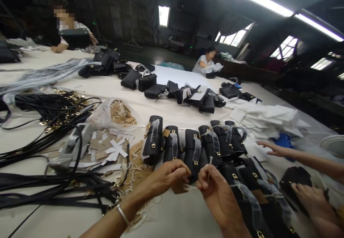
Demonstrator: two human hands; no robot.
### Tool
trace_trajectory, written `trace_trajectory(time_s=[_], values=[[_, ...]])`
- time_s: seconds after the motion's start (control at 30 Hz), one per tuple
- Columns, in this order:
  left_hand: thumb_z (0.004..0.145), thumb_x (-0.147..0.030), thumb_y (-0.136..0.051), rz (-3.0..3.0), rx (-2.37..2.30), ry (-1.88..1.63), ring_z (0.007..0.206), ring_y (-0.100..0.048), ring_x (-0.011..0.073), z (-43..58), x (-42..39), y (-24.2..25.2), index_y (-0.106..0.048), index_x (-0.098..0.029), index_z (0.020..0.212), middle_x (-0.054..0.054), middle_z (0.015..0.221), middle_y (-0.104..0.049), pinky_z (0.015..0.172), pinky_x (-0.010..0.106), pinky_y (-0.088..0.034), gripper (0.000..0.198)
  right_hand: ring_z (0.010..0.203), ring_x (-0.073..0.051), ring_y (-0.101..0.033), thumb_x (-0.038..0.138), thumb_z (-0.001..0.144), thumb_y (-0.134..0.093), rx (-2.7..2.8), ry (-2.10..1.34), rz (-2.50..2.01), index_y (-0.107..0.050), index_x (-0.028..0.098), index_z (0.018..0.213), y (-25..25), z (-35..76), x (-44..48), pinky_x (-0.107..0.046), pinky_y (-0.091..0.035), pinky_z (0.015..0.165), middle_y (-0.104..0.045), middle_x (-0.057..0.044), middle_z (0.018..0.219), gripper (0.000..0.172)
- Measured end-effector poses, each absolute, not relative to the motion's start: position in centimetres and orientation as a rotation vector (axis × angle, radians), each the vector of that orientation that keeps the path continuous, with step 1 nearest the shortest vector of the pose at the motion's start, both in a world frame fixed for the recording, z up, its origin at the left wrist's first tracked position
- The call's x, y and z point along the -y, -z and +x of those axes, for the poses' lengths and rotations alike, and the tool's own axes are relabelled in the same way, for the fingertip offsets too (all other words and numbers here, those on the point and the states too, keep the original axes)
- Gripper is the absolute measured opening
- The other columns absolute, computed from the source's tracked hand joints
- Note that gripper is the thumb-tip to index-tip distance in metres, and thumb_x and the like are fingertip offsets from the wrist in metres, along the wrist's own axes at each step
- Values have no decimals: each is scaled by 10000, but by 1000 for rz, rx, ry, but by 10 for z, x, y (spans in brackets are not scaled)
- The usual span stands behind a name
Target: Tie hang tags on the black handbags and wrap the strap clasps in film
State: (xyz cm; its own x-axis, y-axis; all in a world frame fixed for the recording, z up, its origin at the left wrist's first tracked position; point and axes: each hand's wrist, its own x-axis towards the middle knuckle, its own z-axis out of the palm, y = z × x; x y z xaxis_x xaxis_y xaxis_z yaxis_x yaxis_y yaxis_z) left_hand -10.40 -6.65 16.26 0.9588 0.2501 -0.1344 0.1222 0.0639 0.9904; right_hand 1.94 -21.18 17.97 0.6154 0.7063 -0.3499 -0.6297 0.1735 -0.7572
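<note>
My left hand [170, 175] is closed on a brown cardboard hang tag [179, 187], just in front of a row of black handbags. A pale string [211, 160] is pinched between the thumb and fingers of my right hand [219, 196], its end sticking up. Between the two hands runs a thin stretch of string, close to the tag. The nearest black handbag [191, 144] has a plastic-wrapped handle and gold fittings. Beside my right hand lies another black handbag [249, 205] with a wrapped handle. Left of my wrist, loose tags with tangled strings [134, 177] cover the table.
A tape dispenser [72, 146], black straps [53, 191] and a bag of tags [119, 112] lie left. White packing sheets [268, 118] are stacked right. A co-worker's hand [309, 196] rests on a black bag [292, 179] at right; two people work across the table.
</note>
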Motion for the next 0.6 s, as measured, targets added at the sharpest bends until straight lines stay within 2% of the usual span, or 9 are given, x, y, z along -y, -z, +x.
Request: trace_trajectory(time_s=[0.07, 0.13, 0.2, 0.3, 0.4, 0.5, 0.6], values=[[953, -333, -467, 1833, -353, -273, 886, -597, 175, -75, 56, -162, -652, -187, 1015, 57, 993, -649, 816, 288, -473, 244, 468, -37, -379, 436, 680, -834, 107, -898, -1196, -653, 176, 848, -177, 49, 206, -173, -375, 432, -519, 61, 642, 359], [933, -216, -469, 2124, -407, -349, 917, -585, 186, -47, 47, -158, -656, -190, 1041, 73, 1046, -626, 866, 301, -462, 218, 428, -24, -320, 486, 677, -803, 176, -917, -1399, -621, 185, 929, -169, 77, 197, -152, -297, 380, -487, 79, 622, 433], [918, -134, -444, 2277, -423, -302, 886, -590, 189, -20, 42, -153, -658, -182, 1058, 88, 1046, -620, 839, 301, -469, 260, 393, -24, -288, 483, 688, -757, 236, -991, -1558, -584, 194, 937, -158, 100, 186, -145, -247, 351, -475, 88, 587, 419], [899, -79, -420, 2357, -428, -217, 784, -593, 174, 11, 40, -143, -670, -171, 977, 89, 988, -619, 730, 278, -473, 277, 345, -26, -263, 386, 696, -702, 274, -1168, -1644, -540, 190, 810, -141, 127, 169, -142, -179, 320, -479, 82, 522, 279], [898, -91, -437, 2335, -430, -214, 749, -597, 166, 28, 38, -131, -670, -165, 916, 80, 942, -618, 694, 267, -463, 245, 333, -25, -233, 337, 711, -651, 327, -1362, -1634, -526, 195, 775, -131, 146, 158, -144, -157, 325, -460, 89, 485, 200], [914, -129, -454, 2277, -424, -242, 770, -616, 184, 35, 35, -123, -669, -164, 869, 80, 893, -642, 709, 272, -462, 222, 336, -26, -222, 370, 737, -647, 370, -1485, -1615, -537, 194, 783, -127, 159, 151, -150, -160, 338, -453, 96, 475, 213], [900, -115, -465, 2333, -529, -177, 698, -622, 211, 38, 32, -124, -667, -151, 839, 107, 839, -661, 653, 302, -445, 214, 380, -34, -332, 392, 728, -705, 415, -1536, -1615, -539, 171, 726, -128, 167, 145, -158, -244, 379, -507, 67, 510, 276]])
